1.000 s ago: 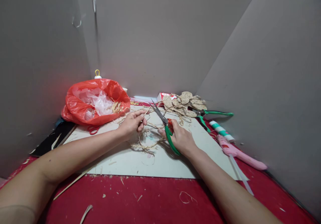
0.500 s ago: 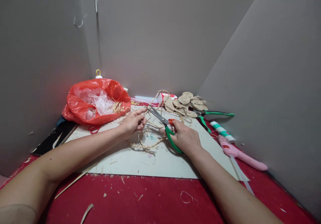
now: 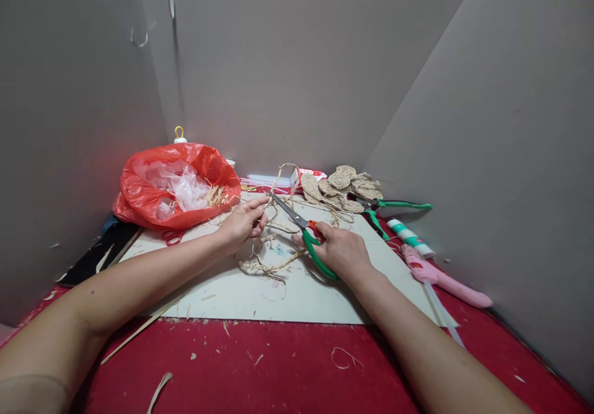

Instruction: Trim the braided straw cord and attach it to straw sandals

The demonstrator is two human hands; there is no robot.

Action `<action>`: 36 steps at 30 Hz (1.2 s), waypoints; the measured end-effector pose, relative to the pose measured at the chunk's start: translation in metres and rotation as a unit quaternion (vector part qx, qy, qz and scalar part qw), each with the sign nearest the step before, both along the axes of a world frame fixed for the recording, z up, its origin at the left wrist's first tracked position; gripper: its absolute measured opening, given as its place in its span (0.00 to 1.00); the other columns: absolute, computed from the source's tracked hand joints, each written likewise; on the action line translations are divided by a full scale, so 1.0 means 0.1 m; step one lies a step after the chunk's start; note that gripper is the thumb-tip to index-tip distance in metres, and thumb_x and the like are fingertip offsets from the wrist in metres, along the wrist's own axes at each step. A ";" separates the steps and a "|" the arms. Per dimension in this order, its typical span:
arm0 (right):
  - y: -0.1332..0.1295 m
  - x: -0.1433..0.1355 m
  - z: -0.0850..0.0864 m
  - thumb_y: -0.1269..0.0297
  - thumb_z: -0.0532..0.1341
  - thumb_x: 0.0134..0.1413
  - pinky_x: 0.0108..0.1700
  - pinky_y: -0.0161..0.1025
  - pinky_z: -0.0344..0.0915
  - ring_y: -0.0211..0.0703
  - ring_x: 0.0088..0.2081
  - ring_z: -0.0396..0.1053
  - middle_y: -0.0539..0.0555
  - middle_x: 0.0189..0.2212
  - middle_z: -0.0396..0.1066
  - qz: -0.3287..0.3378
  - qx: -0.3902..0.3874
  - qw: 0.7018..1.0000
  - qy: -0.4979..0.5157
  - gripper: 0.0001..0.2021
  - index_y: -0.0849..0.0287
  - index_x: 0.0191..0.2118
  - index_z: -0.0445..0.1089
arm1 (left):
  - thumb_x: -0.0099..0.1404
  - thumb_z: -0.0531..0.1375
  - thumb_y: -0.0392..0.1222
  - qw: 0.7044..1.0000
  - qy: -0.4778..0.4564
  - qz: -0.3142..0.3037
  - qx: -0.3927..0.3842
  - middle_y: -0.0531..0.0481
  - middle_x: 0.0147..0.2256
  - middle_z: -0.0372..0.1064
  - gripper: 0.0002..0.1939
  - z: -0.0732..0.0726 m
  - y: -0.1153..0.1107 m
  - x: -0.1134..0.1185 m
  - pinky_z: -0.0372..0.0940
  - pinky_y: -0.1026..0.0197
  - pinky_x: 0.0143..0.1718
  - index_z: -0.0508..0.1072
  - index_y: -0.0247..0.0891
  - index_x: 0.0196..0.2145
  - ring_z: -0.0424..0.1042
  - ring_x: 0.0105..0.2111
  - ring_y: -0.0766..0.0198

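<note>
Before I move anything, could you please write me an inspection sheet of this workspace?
Surface: flat white board on a red tabletop.
Job's things: scissors with green handles, blade tips at a braided straw-coloured cord; tan woven oval pieces behind.
Clutter: pale straw scraps on the tabletop; open red plastic bag; pink glue gun and green-and-white striped roll at the right.
Grippers: bare hands; left hand has its grip on the cord, right hand on the scissors.
Cables: dark line beyond the glue gun; cannot tell whether it is a cord.
Surroundings: plain grey walls behind and at both sides.
</note>
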State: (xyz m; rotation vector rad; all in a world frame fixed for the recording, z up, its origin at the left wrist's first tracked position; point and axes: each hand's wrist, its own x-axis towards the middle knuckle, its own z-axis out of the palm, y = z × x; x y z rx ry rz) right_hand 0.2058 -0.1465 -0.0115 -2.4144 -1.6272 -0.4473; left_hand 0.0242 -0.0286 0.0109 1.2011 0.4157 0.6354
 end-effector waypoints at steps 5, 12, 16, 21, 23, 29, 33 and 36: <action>-0.01 0.01 0.01 0.43 0.51 0.52 0.27 0.37 0.49 0.49 0.27 0.70 0.55 0.23 0.73 -0.001 0.024 1.000 0.004 0.20 0.54 0.32 0.70 | 0.64 0.51 0.35 1.000 -0.014 0.001 0.006 0.58 0.19 0.60 0.19 -0.01 0.01 0.01 0.45 0.72 0.14 0.60 0.35 0.53 0.49 0.11 0.75; -0.01 0.14 -0.09 0.44 0.51 0.52 0.27 0.36 0.51 0.47 0.26 0.69 0.52 0.22 0.71 0.042 0.046 0.998 0.028 0.19 0.55 0.33 0.67 | 0.66 0.50 0.38 0.999 -0.027 0.027 0.024 0.55 0.21 0.65 0.04 0.01 0.06 0.02 0.48 0.72 0.13 0.59 0.38 0.32 0.50 0.11 0.76; -0.01 0.08 -0.07 0.45 0.50 0.54 0.27 0.37 0.51 0.49 0.28 0.70 0.54 0.25 0.73 0.059 -0.005 0.998 0.027 0.20 0.55 0.38 0.66 | 0.66 0.52 0.40 0.998 -0.033 0.047 0.030 0.55 0.21 0.65 0.08 0.01 0.08 0.01 0.48 0.72 0.13 0.59 0.37 0.29 0.50 0.11 0.77; -0.01 0.02 -0.04 0.45 0.51 0.54 0.27 0.37 0.51 0.50 0.29 0.71 0.55 0.26 0.73 0.051 -0.034 0.997 0.037 0.20 0.56 0.42 0.65 | 0.63 0.56 0.41 0.997 -0.044 0.053 0.042 0.56 0.20 0.63 0.10 0.01 0.09 0.00 0.46 0.72 0.13 0.61 0.35 0.27 0.50 0.12 0.78; -0.01 0.02 -0.04 0.45 0.51 0.54 0.27 0.37 0.51 0.49 0.30 0.71 0.54 0.27 0.73 0.054 -0.040 0.996 0.052 0.21 0.55 0.44 0.64 | 0.62 0.57 0.41 0.996 -0.053 0.053 0.046 0.55 0.21 0.64 0.10 0.00 0.10 0.00 0.46 0.72 0.13 0.62 0.35 0.26 0.51 0.12 0.78; -0.01 0.05 -0.02 0.46 0.51 0.54 0.28 0.37 0.52 0.50 0.32 0.72 0.54 0.29 0.74 0.044 -0.041 0.997 0.051 0.21 0.55 0.46 0.64 | 0.56 0.60 0.35 0.996 -0.042 0.053 0.052 0.54 0.23 0.68 0.05 -0.03 0.13 0.01 0.47 0.72 0.15 0.67 0.34 0.31 0.54 0.14 0.78; -0.01 0.03 -0.02 0.46 0.51 0.54 0.28 0.37 0.51 0.50 0.31 0.71 0.54 0.29 0.74 0.042 -0.019 0.999 0.020 0.21 0.55 0.46 0.65 | 0.57 0.60 0.36 0.995 -0.025 0.073 0.069 0.51 0.25 0.71 0.04 -0.04 0.12 0.02 0.49 0.71 0.15 0.67 0.34 0.32 0.54 0.13 0.77; -0.01 0.02 -0.02 0.46 0.51 0.54 0.28 0.37 0.52 0.50 0.31 0.71 0.54 0.28 0.74 0.043 -0.016 0.999 0.011 0.22 0.55 0.46 0.66 | 0.57 0.59 0.36 0.992 -0.011 0.088 0.090 0.51 0.24 0.72 0.04 -0.06 0.11 0.03 0.50 0.71 0.14 0.66 0.34 0.31 0.54 0.13 0.76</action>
